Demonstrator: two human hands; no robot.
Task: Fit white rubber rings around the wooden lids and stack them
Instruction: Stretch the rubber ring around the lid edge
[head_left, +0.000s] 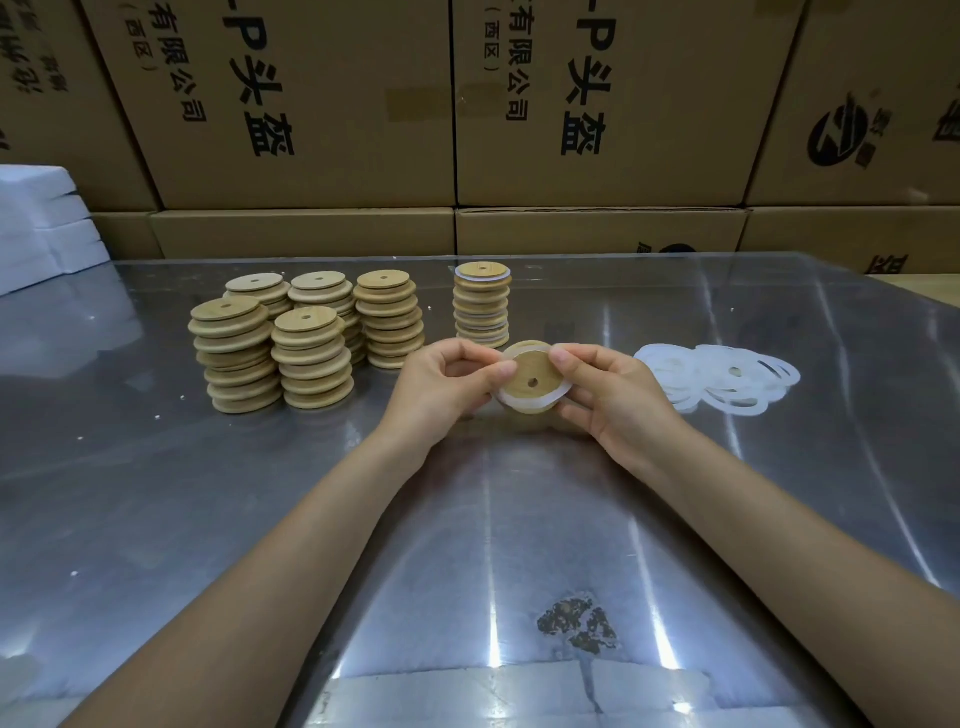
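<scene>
Left hand (447, 384) and right hand (610, 392) pinching a round wooden lid with centre hole (530, 376) above the glossy table (260, 493), thin white rubber ring (524, 402) part-fitted round it, ringed lid stack (482, 304) just behind, loose flat white rings (727, 376) right, bare lid stacks (306, 338) left, cardboard boxes (597, 104) behind.

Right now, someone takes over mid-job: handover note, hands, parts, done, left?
Left hand and right hand both pinch one round wooden lid with a centre hole above the shiny metal table; a white rubber ring sits partly around it, not clearly seated.
Done: one stack of ringed lids behind the hands.
Left: five stacks of bare wooden lids on the left side; loose pile of white rings on the right side.
Next, probably: finish seating the ring, add lid to the ringed stack.
</scene>
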